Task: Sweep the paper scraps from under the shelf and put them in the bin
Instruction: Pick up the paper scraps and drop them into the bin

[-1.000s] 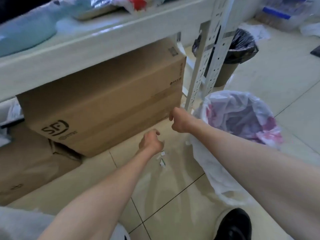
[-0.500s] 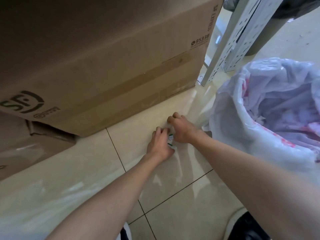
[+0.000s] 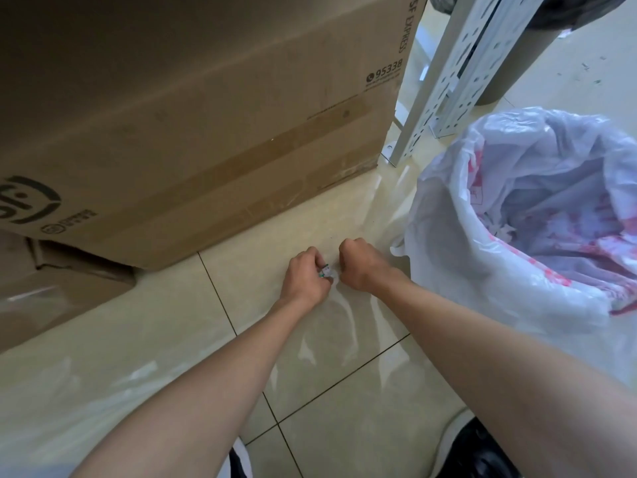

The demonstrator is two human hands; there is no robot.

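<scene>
Both hands are low on the cream floor tiles in front of a large cardboard box. My left hand (image 3: 305,279) is curled around small white and green paper scraps (image 3: 325,271), which show at its fingertips. My right hand (image 3: 360,265) is a closed fist just to the right of the scraps, almost touching the left hand; whether it holds any scrap is hidden. The bin (image 3: 448,215), lined with a white and red plastic bag, stands right beside my right hand.
A big brown shipping box (image 3: 206,115) stands under the shelf, with a second flattened box (image 3: 51,291) to its left. A white perforated shelf post (image 3: 441,81) rises behind the bin. A second bin with a black liner (image 3: 510,74) stands further back. My shoes show at the bottom edge.
The camera has dropped closer to the floor. My left hand has closed over the scraps on the tile, and my right hand has curled from flat fingers into a fist beside it.
</scene>
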